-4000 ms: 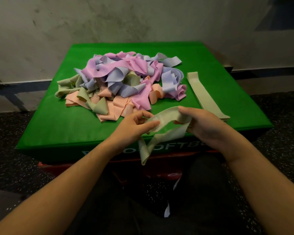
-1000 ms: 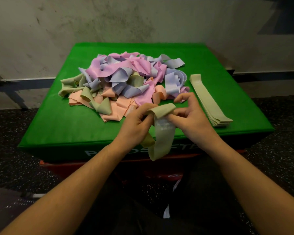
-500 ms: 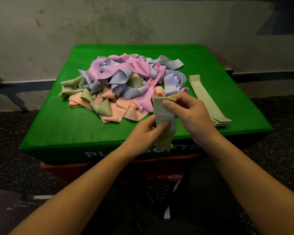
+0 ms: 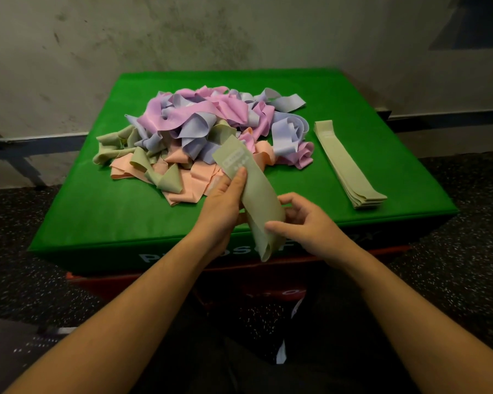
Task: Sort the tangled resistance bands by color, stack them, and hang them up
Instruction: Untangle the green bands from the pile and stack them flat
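— What are the hands doing?

— Both hold one flat sage-green elastic resistance band (image 4: 256, 191) above the near edge of the green padded box (image 4: 103, 211). The left hand (image 4: 224, 203) grips it along its left side, thumb pressed on the face just below a pale printed label at the upper end. The right hand (image 4: 305, 223) pinches the lower part, thumb on the front and fingers curled behind.

— How does the band lie?

— It slants from upper left to lower right, with its lower end folded and hanging in front of the box's front wall.

— And the other bands?

— A tangled heap of pink, lilac, peach and sage-green bands (image 4: 202, 137) sits on the middle of the box top, just beyond the hands. To the right, apart from the heap, a neat stack of flat sage-green bands (image 4: 347, 166) lies lengthwise, its near end close to the box's right front corner.

— What lies around it?

— A dark speckled floor (image 4: 453, 251), and a stained grey wall (image 4: 239, 32) behind.
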Tool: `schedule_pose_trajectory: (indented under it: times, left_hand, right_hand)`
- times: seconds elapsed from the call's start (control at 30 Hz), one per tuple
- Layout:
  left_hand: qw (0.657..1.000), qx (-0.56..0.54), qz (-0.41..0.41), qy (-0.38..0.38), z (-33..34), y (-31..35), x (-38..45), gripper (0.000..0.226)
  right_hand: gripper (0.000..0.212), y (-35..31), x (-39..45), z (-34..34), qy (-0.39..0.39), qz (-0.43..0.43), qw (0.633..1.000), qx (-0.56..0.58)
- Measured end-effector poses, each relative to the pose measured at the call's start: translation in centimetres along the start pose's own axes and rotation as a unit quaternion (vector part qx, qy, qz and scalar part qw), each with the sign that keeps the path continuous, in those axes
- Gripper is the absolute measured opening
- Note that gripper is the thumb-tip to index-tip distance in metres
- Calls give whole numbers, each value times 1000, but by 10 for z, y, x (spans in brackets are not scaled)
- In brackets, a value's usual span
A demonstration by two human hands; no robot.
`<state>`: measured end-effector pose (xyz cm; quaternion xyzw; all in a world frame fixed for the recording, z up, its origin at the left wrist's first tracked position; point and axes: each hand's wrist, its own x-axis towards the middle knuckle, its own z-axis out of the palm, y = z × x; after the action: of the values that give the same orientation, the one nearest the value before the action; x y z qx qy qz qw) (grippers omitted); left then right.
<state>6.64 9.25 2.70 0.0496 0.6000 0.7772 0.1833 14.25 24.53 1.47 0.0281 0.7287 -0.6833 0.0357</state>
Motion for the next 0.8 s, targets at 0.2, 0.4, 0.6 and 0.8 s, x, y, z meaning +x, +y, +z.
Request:
schedule_pose_trajectory:
  times: [0.2,0.4,0.6,0.8]
  left_hand:
    - [993,107,31,24,-5,-3,3,21]
    - [981,141,105,85,-12,-8,11,19]
    - [990,6,69,125,-8,2,14,20]
    - [980,94,76,159,-18,0,14,22]
  right_hand:
    - [19,9,4,-3,118,-42,991,-51]
    - [16,4,-4,1,121,-2,993,2]
    - [42,3,-17,-2,-126,0,987,-100]
    - [25,13,-7,-5,116,-58,989,-68]
